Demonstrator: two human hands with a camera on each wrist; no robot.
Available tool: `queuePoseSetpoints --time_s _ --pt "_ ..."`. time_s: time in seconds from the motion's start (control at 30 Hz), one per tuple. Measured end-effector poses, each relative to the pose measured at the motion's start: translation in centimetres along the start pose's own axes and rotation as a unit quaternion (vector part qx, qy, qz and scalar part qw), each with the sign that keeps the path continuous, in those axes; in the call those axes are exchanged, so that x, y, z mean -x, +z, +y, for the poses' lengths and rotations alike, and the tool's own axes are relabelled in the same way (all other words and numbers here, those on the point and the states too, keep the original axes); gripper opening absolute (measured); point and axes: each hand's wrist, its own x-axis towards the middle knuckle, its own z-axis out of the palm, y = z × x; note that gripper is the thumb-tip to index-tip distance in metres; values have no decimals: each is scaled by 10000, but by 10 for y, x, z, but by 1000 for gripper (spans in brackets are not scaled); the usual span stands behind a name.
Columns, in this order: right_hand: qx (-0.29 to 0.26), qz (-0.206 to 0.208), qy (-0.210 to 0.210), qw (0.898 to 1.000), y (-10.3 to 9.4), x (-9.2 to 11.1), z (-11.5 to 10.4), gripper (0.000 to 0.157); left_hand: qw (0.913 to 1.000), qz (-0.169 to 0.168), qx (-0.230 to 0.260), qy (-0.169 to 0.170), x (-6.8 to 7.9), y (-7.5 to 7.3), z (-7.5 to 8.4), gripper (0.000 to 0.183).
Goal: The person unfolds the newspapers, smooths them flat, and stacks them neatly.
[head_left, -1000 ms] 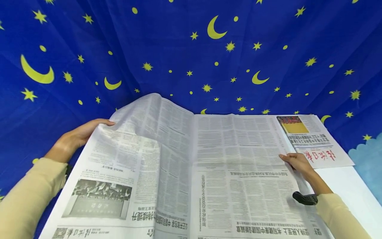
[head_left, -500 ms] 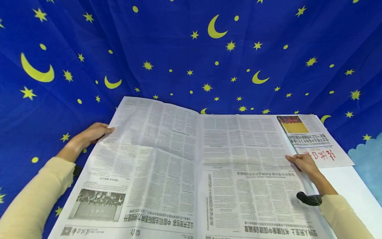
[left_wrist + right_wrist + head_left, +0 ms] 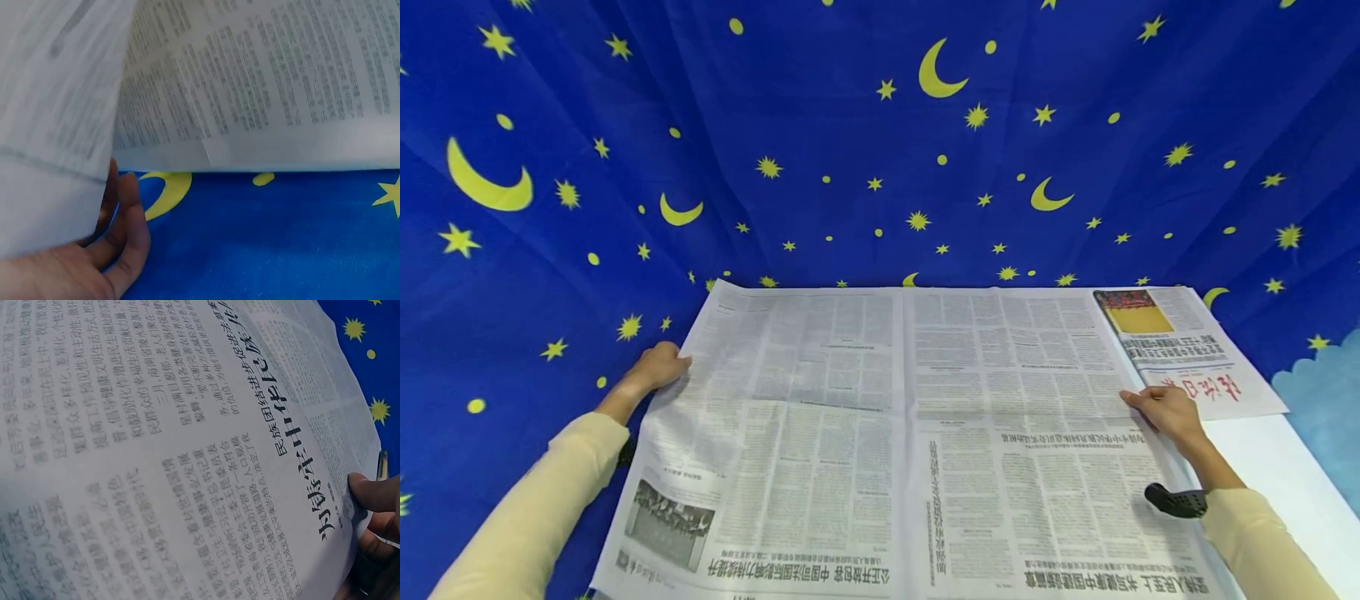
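- Nearest, two pale sleeves [image 3: 523, 521] reach in from the lower corners; a black strap [image 3: 1176, 502] sits by the right wrist.
- Next, the newspaper [image 3: 820, 454] lies spread wide between the arms, its print upside down in the head view, a crease running down its middle; it is open to two facing pages, and its lower edge runs out of sight.
- The right hand [image 3: 1167, 414] pinches the right edge, thumb on top; the sheet bows up there in the right wrist view.
- The left hand [image 3: 658, 367] holds the left edge, fingers behind the page in the left wrist view; the far left corner tips up slightly.
- The step in hand looks like laying the spread flat; the next move would call for both edges kept level and a light grip, since thin paper may crumple or tear.
- Farther right, a page with red lettering [image 3: 1206, 358] rests on the white desk [image 3: 1288, 492]; I cannot tell whether it joins the spread.
- Farthest, a blue cloth [image 3: 820, 108] with yellow stars and moons.
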Motion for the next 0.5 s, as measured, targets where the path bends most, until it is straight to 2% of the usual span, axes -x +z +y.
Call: queuePoseSetpoints --time_s 0.13,0.23,0.4,0.5 --pt "50 -62 -86 9999 -2 3 -2 41 9999 -104 62 0 -2 1 -2 34" --pt "79 -105 -250 9996 -2 3 -3 37 9997 -90 26 -222 -3 6 -4 30" --pt "350 -103 -444 9983 1 -1 -3 34 9975 -36 -260 -663 -4 21 -8 29" --pt "605 -106 -483 9969 3 -2 -4 36 9960 117 -553 -691 -5 27 -9 36"
